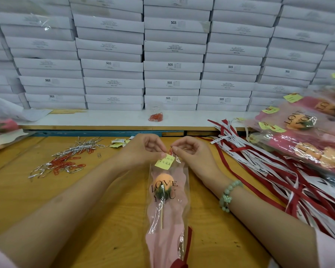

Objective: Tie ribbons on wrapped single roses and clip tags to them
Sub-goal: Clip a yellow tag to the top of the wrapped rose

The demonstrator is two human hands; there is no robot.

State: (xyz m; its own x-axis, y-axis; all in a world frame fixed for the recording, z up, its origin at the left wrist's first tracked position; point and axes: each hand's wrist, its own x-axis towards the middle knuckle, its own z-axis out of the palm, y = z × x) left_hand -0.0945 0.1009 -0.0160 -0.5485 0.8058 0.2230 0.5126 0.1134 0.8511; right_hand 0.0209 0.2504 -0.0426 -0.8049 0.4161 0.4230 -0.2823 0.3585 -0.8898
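Observation:
A single orange rose in a clear and pink "LOVE YOU" sleeve (167,206) lies lengthwise on the wooden table (104,219), top end away from me. A red ribbon (189,246) hangs at its lower end. A yellow handwritten tag (164,161) sits at the sleeve's top edge. My left hand (145,149) pinches the tag and sleeve top with thumb and forefinger. My right hand (191,151) pinches a red paper clip (170,150) at the same spot, just right of the left fingers.
Loose red clips and silver twist ties (70,159) lie at the left. More yellow tags (118,143) sit behind the left hand. Red and white ribbons (259,163) spread at the right, beside tagged wrapped roses (302,136). A cup of clips (156,115) stands before stacked white boxes (172,66).

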